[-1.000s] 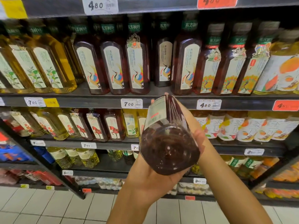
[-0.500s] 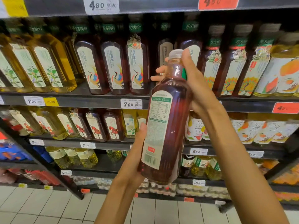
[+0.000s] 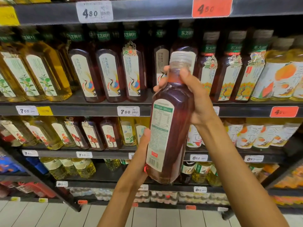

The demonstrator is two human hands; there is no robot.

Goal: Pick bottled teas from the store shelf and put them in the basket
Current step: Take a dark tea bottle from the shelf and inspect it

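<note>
While raised upright before the shelving, one bottled tea [image 3: 170, 128], dark red with a clear cap and its back label and barcode turned toward the camera, is held off the shelf at centre frame. Right hand [image 3: 191, 95]: fingers and thumb curled round the neck and shoulder just under the cap. Left hand [image 3: 139, 154]: wrapped about the lower body, thumb lying up the label edge, palm under the base corner. Change: a second ago the bottle lay tipped with its base toward the camera; half a second ago it stood upright, and it has since held that pose with only a slight lift. Judgement: item picked and being inspected, transfer not yet begun. Basket: not in view, so its place cannot be told. Beyond, far: upper shelf [image 3: 98, 110] stocked with matching red teas [image 3: 111, 76], yellow teas [image 3: 45, 74] at left, orange-labelled bottles [image 3: 282, 79] at right; price tags [image 3: 128, 110] along the shelf edges; tiled floor [image 3: 32, 215] below.
</note>
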